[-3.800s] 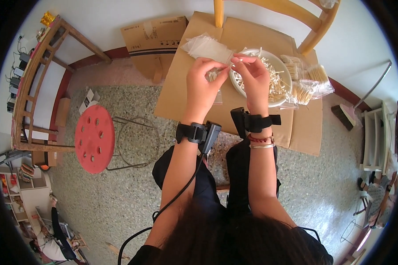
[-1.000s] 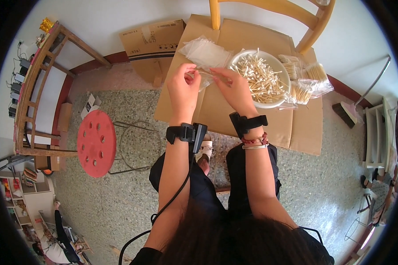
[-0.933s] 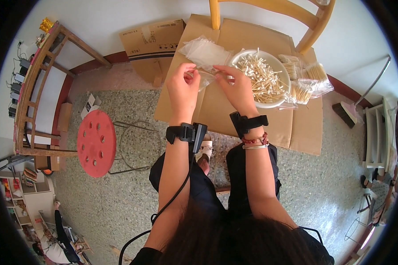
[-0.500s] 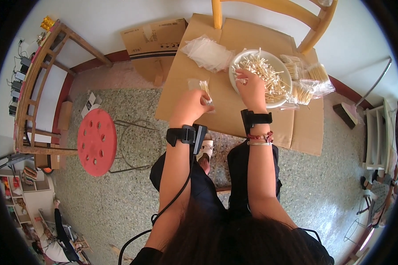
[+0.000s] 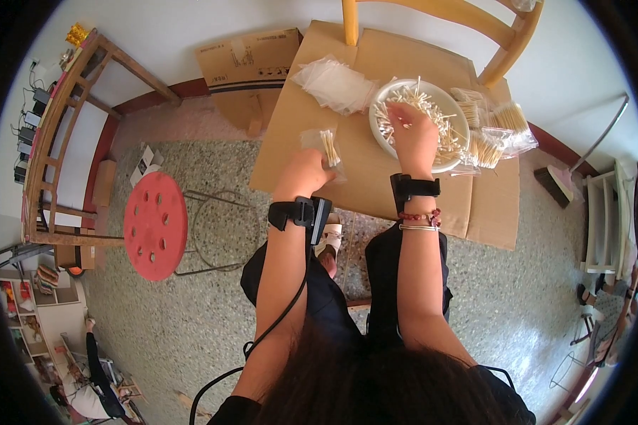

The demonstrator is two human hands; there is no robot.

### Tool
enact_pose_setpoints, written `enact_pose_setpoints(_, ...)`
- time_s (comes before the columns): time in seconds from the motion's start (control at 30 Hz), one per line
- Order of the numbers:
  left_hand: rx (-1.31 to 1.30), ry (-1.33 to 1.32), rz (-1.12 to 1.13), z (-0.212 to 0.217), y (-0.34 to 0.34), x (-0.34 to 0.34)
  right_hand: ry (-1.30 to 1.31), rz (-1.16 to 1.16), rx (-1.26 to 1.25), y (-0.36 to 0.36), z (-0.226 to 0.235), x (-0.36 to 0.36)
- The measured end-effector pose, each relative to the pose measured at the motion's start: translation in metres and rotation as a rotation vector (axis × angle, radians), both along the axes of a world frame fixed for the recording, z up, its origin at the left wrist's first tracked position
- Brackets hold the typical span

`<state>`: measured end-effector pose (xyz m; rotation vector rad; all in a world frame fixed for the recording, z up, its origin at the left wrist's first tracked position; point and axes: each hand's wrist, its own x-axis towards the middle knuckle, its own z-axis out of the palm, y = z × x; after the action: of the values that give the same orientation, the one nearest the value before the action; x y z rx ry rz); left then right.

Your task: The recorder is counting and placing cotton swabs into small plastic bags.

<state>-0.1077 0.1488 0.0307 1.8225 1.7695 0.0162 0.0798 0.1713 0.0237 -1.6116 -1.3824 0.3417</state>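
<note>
A white bowl [image 5: 377,142] full of loose cotton swabs [image 5: 450,127] stands on a cardboard sheet [image 5: 361,195]. My right hand [image 5: 417,138] is inside the bowl's near left part, its fingers curled down and closed among the swabs; its fingertips are partly hidden. To the left of the bowl, a small clear plastic bag [image 5: 340,170] lies with a few swabs [image 5: 329,147] in it. My left hand [image 5: 305,172] pinches the lower edge of this bag between thumb and fingers.
A stack of flat clear bags [image 5: 335,85] lies behind the bowl's left side. Several filled swab bags [image 5: 490,145] are piled at its right. A yellow wooden chair back [image 5: 461,18] rises behind. A red round stool [image 5: 156,227] stands to the left; a broom [image 5: 556,184] is at right.
My right hand has shifted slightly right and deeper over the swabs in the bowl. My left hand has drawn down a little on the bag, so more of the swabs show.
</note>
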Motion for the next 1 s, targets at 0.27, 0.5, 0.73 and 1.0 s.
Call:
enact_pose_setpoints(0.27, 0.455, -0.442, 0.127, -0.003, 0.009, 0.008, 0.788, 0.274, 0.214, -0.003, 0.022, -0.007)
enact_pose_setpoints(0.5, 0.271, -1.314, 0.314, 0.033, 0.005, 0.032, 1.158, 0.442, 0.073, -0.006, 0.021, -0.017)
enact_pose_setpoints(0.73, 0.335, -1.283, 0.327, 0.032, 0.008, 0.028, 1.095, 0.512, 0.023, -0.008, 0.023, -0.018)
enact_pose_setpoints(1.0, 0.615, -0.746, 0.057, 0.021, 0.009, 0.033, 0.667, 0.45, 0.119, -0.009, 0.024, -0.026)
